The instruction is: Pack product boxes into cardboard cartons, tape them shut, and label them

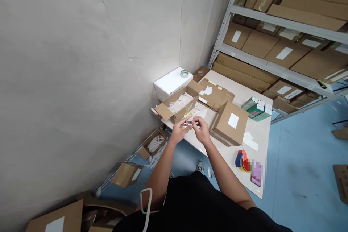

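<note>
My left hand [178,131] is closed on a small white-and-yellow packet [188,117] at the near edge of the table. The fingers of my right hand [200,129] are pinched together against the same packet from the other side. Its exact kind is too small to make out, and my fingers cover part of it. Just beyond my hands stands an open cardboard box [178,113] with white packets [179,103] inside. A closed cardboard box [230,123] with a white label sits to the right of my right hand.
Flattened cardboard [220,96] lies farther back on the table [251,174]. Green boxes [257,108], a tape dispenser [242,161] and a phone [256,174] are at the right. A tape roll [184,74] rests on a white box [171,84]. Loaded shelves [285,29] stand behind; boxes [127,174] litter the floor.
</note>
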`<state>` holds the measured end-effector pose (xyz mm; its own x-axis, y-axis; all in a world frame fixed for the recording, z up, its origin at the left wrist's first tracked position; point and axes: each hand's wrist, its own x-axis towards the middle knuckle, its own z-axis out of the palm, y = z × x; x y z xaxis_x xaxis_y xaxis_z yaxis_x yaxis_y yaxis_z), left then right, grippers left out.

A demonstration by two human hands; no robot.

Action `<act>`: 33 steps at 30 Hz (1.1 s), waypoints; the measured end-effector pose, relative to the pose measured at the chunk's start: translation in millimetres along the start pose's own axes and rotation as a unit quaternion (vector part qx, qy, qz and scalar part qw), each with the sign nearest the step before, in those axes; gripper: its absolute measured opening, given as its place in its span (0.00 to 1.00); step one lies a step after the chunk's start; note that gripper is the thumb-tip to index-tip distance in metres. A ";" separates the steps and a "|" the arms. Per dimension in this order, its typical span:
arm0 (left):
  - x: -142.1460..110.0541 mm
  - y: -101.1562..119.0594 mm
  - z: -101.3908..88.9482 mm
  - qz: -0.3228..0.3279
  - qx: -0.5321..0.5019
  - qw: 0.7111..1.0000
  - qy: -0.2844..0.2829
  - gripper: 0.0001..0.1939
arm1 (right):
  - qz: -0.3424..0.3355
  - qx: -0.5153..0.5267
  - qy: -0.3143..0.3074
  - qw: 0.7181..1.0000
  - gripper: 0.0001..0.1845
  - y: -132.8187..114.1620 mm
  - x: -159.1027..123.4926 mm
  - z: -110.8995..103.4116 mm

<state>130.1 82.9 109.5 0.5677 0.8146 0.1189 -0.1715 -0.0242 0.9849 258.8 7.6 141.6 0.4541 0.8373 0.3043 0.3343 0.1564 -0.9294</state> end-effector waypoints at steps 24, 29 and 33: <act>-64.5 -29.7 -120.0 -0.012 0.031 0.890 0.454 0.24 | 0.180 0.109 -0.125 0.970 0.17 57.3 0.8 106.8; -105.8 -24.1 -203.6 0.010 0.076 0.738 0.670 0.24 | 0.231 0.087 -0.051 0.968 0.14 98.0 -4.5 142.1; -136.4 -27.4 -223.2 -0.012 0.096 0.775 0.625 0.24 | 0.250 0.029 -0.103 0.962 0.12 124.2 -25.5 196.5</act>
<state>-122.3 101.8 38.2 -0.6750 0.7378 0.0027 0.0173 0.0122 0.9998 126.5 108.6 -22.6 0.3717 0.9005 -0.2258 0.0669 -0.2686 -0.9609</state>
